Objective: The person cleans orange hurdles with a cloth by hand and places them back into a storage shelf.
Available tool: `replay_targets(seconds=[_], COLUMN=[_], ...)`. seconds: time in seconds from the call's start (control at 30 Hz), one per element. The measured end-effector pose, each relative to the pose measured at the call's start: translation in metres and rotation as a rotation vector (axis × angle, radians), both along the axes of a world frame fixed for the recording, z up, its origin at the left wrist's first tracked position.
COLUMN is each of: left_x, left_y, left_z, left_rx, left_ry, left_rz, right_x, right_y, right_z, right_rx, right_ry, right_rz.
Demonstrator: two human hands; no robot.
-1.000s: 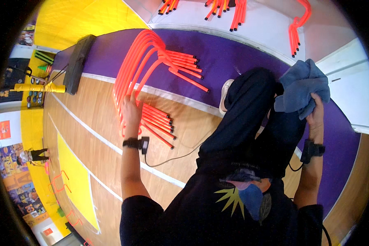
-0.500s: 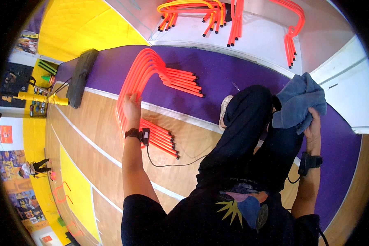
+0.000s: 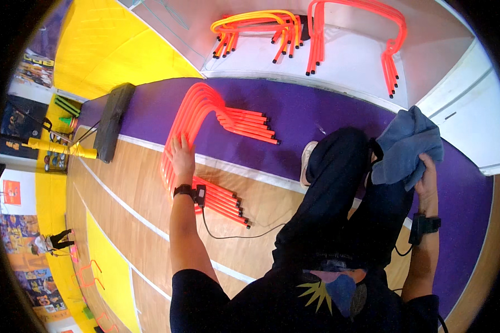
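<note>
A nested stack of orange training hurdles point(image 3: 186, 116) stands on the floor to my left, its black-tipped feet pointing right. My left hand point(image 3: 180, 157) lies on the hurdles' crossbars, fingers stretched out and apart. At the right, a blue-grey towel point(image 3: 406, 145) is bunched up over my knee. My right hand point(image 3: 426, 176) is closed on the towel's lower edge. Each wrist wears a black strap with a small device and a cable.
More orange hurdles point(image 3: 356, 4) and a yellow-and-orange hurdle pile point(image 3: 255, 25) stand on a white surface ahead. A dark base point(image 3: 115, 122) with a yellow padded pole point(image 3: 58, 146) is at the left. Far left, a person point(image 3: 55, 241) stands near single hurdles point(image 3: 89, 272).
My left hand's fingers have gone from curled on the crossbars to spread flat on them. The view has shifted a little, and the right hand still holds the towel.
</note>
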State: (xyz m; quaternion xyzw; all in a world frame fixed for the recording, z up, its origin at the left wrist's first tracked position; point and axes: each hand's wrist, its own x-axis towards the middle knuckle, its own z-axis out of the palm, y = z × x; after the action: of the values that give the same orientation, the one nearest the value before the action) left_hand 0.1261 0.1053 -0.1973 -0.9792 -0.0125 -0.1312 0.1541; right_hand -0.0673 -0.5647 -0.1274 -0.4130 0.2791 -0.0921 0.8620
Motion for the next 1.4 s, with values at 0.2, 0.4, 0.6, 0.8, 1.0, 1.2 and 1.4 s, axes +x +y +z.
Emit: replay_targets(seconds=[0.2, 0.4, 0.6, 0.8, 1.0, 1.2, 1.4], left_x=[-0.008, -0.011, 0.000, 0.089, 0.194, 0.321, 0.377], left_y=[0.007, 0.003, -0.042, -0.186, -0.350, -0.492, -0.621], left_z=[0.004, 0.001, 0.033, 0.100, 0.141, 0.120, 0.115], left_rx=[-0.164, -0.175, -0.152, -0.367, -0.247, -0.210, -0.161], left_ry=[-0.067, -0.059, -0.101, -0.117, -0.017, 0.011, -0.092], left_rz=[0.056, 0.007, -0.072, -0.601, -0.833, -0.849, -0.833], right_x=[-0.001, 0.003, 0.045, 0.068, 0.065, 0.056, 0.042], right_y=[0.001, 0.020, 0.016, 0.009, -0.016, -0.039, -0.065], right_z=[-0.004, 0.021, 0.037, 0.017, 0.016, 0.042, -0.018], right_rx=[0.011, 0.032, 0.238, 0.381, 0.351, 0.419, 0.141], right_ry=[-0.063, -0.051, -0.177, -0.082, -0.001, 0.021, 0.040], right_rz=[0.041, 0.054, 0.150, 0.120, 0.187, 0.091, 0.088])
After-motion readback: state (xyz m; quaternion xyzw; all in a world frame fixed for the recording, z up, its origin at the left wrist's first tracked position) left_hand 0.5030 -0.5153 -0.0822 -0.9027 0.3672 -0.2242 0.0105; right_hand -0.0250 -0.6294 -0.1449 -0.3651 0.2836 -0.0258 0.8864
